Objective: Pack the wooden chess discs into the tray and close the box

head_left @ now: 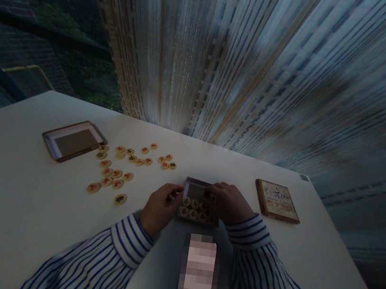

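While box (195, 191) is part-full, pcs (193, 213) are rnd, tan.

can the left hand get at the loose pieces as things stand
Probably yes: the left hand is at the left edge of the box, the loose pieces lie ahead or left of it, and nothing visible stands between; the farthest may need a stretch.
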Tool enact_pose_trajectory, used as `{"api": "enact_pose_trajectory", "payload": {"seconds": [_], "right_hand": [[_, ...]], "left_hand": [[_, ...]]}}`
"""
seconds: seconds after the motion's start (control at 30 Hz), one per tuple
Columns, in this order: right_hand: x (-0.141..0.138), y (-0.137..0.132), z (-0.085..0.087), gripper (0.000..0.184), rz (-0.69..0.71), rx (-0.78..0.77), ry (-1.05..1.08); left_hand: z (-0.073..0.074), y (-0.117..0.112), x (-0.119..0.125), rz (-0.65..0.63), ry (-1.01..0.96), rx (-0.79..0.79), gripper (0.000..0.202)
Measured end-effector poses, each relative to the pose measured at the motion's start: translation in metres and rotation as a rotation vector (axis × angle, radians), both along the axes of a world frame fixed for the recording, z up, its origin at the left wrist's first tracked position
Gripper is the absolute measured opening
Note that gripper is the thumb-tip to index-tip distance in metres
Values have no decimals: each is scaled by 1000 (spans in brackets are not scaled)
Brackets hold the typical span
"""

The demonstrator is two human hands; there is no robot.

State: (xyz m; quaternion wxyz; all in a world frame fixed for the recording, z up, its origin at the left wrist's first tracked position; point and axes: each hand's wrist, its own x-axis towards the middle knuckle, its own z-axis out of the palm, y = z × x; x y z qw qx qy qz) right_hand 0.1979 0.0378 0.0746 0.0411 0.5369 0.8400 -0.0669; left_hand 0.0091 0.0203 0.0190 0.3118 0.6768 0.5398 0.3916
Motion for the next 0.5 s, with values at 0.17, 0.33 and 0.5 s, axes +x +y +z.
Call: {"api": "enact_pose_trajectory", "payload": {"seconds": [0.17,0.33,0.5], "right_hand": [[0,0,0,18,-13,-12,-10],[0,1,-3,18,-8,-17,-8],[3,3,-7,19,15,-10,6]], "left_hand": [[-1,-1,0,-10,1,1,21],[-2,0,0,-14,2,3,21],[1,0,0,-21,5,-7,20]]}}
